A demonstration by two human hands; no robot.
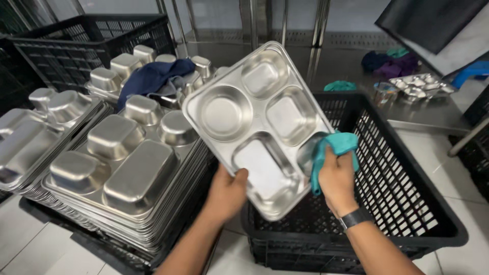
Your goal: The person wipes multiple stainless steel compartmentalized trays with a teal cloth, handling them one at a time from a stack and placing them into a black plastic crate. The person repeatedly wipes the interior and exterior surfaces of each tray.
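Head view shows 2 bare hands holding a shiny metal food tray (257, 119) up over a black plastic crate (402, 188). The tray has 5 dips in it and is tilted. The left hand (226, 193) grips the tray's near edge, thumb on top and fingers under it. The right hand (336, 181) is closed around a teal cloth (333, 147) and presses it into the dip at the tray's right corner. A dark watch (355, 218) sits on the right wrist. To the left is a tall stack of trays (122, 173) turned upside down, with more stacks beside and behind it. A dark blue cloth (150, 79) lies on the far stack. Another black crate (76, 43) stands behind them. Far off on the metal table (346, 61) are more cloths and 1 more tray.
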